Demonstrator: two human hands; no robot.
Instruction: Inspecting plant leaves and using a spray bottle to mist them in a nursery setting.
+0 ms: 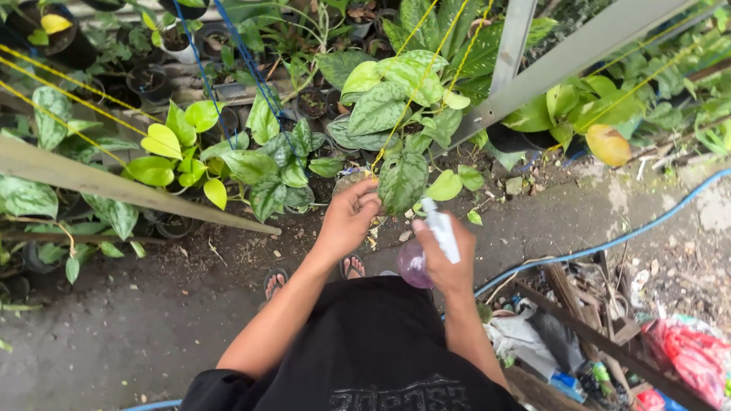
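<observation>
My left hand (349, 217) reaches forward and pinches the edge of a large mottled green leaf (402, 181) on a hanging plant (388, 95). My right hand (445, 255) grips a small spray bottle (426, 247) with a white nozzle and a pale purple body, its nozzle pointing up toward that leaf. Yellow strings (426, 68) run up from the plant. My feet in sandals (276, 280) stand on the dark ground below.
Several potted plants (183, 152) crowd the ground at left and behind. Grey metal bars (579, 49) cross the upper right, a wooden beam (114, 186) the left. A blue hose (609, 240) curves along the right. Rubbish and red plastic (685, 350) lie at lower right.
</observation>
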